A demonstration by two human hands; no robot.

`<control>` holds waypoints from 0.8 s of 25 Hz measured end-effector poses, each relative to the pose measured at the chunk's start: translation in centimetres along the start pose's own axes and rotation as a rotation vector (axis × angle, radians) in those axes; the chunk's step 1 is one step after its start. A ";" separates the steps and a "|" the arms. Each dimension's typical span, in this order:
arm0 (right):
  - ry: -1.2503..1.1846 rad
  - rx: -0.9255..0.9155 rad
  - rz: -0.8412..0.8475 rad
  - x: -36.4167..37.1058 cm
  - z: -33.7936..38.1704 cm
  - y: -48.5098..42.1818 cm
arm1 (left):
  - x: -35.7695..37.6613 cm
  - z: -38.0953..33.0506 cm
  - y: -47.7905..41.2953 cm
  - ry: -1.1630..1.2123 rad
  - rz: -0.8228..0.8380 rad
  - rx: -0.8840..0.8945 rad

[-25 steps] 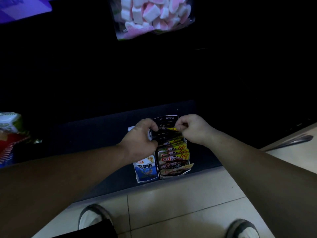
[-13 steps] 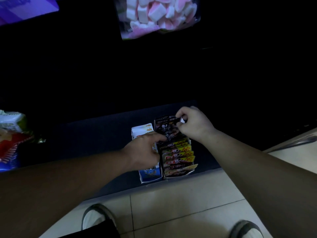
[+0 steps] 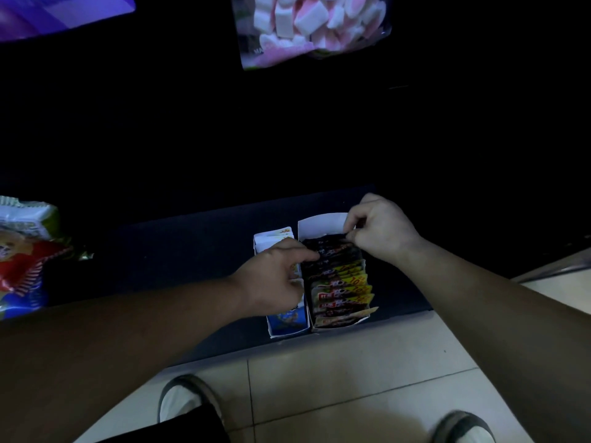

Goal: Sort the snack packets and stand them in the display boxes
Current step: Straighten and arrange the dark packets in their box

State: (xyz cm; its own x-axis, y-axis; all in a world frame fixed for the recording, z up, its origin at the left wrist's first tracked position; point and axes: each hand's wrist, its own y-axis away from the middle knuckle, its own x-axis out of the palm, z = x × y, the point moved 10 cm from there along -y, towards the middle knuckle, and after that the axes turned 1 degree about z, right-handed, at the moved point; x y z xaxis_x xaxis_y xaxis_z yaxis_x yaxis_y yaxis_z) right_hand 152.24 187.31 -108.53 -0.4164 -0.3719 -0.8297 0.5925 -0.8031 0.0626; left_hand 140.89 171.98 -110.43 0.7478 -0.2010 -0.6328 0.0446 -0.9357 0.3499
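Light low; the back of the room is black. Dark blue shelf (image 3: 179,251) sits just above the pale tiled floor (image 3: 335,378), with two shoes (image 3: 182,401) at the bottom edge. Two display boxes stand side by side, touching, at the shelf's front edge: blue-and-white left box (image 3: 287,327) and white right box (image 3: 323,223). The right box holds the snack packets (image 3: 339,289) upright in a row. Left hand (image 3: 271,279): index finger straight, its tip touching the rearmost packet (image 3: 329,247), other fingers loosely curled. Right hand (image 3: 380,231): fingers curled, pinching that packet's top corner by the box's back flap. Marshmallow bag (image 3: 307,24) above; purple pack (image 3: 57,11) upper left; snack bags (image 3: 22,251) far left.
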 end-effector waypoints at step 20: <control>-0.965 0.449 -0.408 -11.8 6.7 14.6 | -8.4 -7.5 9.9 0.701 -0.352 -0.088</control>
State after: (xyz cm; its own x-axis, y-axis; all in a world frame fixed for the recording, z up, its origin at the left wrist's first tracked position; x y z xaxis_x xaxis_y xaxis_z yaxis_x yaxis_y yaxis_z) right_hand 161.17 176.86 -94.06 -0.9931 -0.0916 -0.0733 0.0716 -0.9683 0.2394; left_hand 139.96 166.60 -96.47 0.9220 0.3597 -0.1436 0.3865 -0.8781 0.2821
